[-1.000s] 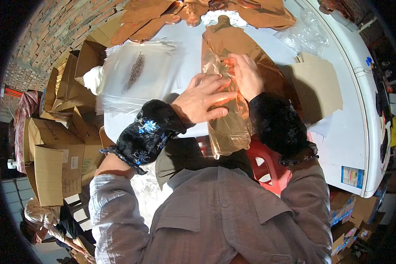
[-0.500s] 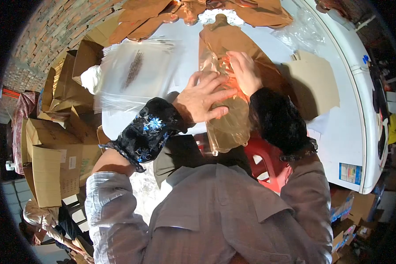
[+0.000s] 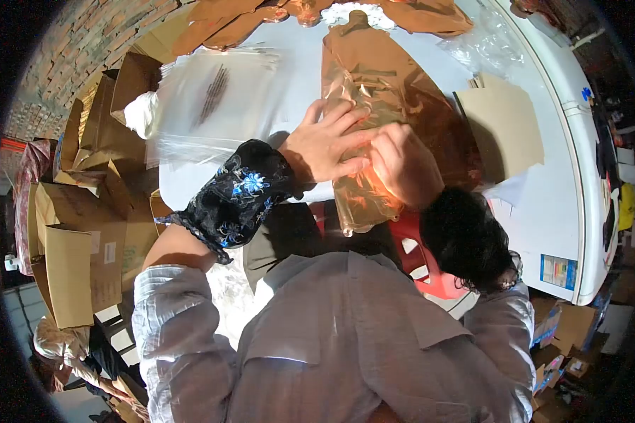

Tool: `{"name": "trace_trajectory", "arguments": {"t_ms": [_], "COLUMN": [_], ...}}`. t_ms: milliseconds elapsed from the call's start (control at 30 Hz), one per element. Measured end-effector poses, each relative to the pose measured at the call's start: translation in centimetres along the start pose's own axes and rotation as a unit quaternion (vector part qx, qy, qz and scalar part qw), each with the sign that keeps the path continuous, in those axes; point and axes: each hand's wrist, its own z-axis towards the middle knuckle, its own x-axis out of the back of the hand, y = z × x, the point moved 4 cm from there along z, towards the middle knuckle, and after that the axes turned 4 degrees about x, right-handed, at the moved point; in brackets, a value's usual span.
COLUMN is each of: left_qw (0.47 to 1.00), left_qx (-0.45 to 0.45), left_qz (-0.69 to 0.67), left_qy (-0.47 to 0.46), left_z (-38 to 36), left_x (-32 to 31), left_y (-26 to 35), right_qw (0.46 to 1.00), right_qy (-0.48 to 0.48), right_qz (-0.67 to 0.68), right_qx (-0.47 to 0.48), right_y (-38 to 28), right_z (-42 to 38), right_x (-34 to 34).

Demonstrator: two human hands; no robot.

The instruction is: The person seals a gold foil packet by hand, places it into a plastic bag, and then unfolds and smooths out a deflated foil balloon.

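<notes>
Brown material in a clear plastic bag (image 3: 416, 106) lies on the white table, its lower end over the front edge. My left hand (image 3: 328, 141) rests on the bag with its fingers spread. Beside it, my right hand (image 3: 402, 158) has its fingers bent together on the bag's right side; what they pinch is too small to name. Left of the hands is a stack of clear plastic bags (image 3: 215, 99). A tan cardboard sheet (image 3: 504, 127) lies to the right.
More brown pieces (image 3: 226, 25) lie along the table's (image 3: 557, 211) far edge, near crumpled clear plastic (image 3: 487, 49). Open cardboard boxes (image 3: 85, 247) stand at the left. A red stool (image 3: 437, 275) is under the table's front. Another person (image 3: 70, 345) bends over at the lower left.
My right hand has moved toward me and its fingers have closed up. My left hand stays spread on the bag. The brown material now shows further down the bag.
</notes>
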Motion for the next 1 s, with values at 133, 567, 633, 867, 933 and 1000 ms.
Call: {"name": "trace_trajectory", "arguments": {"t_ms": [133,567,633,867,933,1000], "left_qw": [1.0,0.997,0.994,0.989,0.989,0.988], "left_qx": [0.004,0.076,0.104,0.108,0.111,0.117], "left_qz": [-0.018,0.004,0.04,0.068,0.069,0.07], "left_qy": [0.001,-0.003,0.01,0.074,0.072,0.07], "left_z": [0.3,2.1,2.2,3.6,3.7,3.8], "left_x": [0.5,1.7,0.0,-1.6,-1.8,-1.9], "left_y": [0.2,-1.8,-3.3,-4.8,-5.1,-5.4], "right_qw": [1.0,0.996,0.996,0.995,0.995,0.996], "right_qy": [-0.004,-0.066,-0.053,-0.012,-0.016,-0.022], "right_qz": [-0.022,-0.064,-0.071,-0.092,-0.092,-0.088], "right_qx": [0.01,0.005,0.012,0.024,0.022,0.019], "right_y": [0.1,-0.3,-0.4,-0.4,-0.4,-0.4], "right_z": [-0.9,-1.0,-0.9,-1.0,-1.1,-1.1], "right_x": [-0.8,-0.6,-0.6,-0.7,-0.8,-0.8]}}
